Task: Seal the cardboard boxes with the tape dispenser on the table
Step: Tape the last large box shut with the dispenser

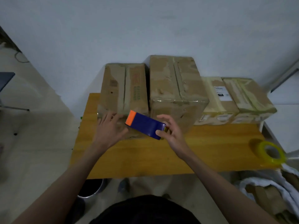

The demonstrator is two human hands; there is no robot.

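Note:
Several cardboard boxes stand in a row on the wooden table [202,152]. The leftmost box [123,88] has a centre seam running away from me. My left hand [110,125] lies flat on that box's near front face, fingers spread. My right hand [169,128] grips the blue tape dispenser [145,125] by its near end. The dispenser's orange tip points at the near top edge of the leftmost box. A taller box [176,88] stands right beside it, with clear tape across its top.
Two smaller taped boxes [218,97] [249,96] sit at the right end of the row. A yellow tape roll [271,153] lies at the table's right front corner. Torn cardboard and white wrapping [267,194] fill a bin at lower right. A metal bowl [90,188] sits under the table.

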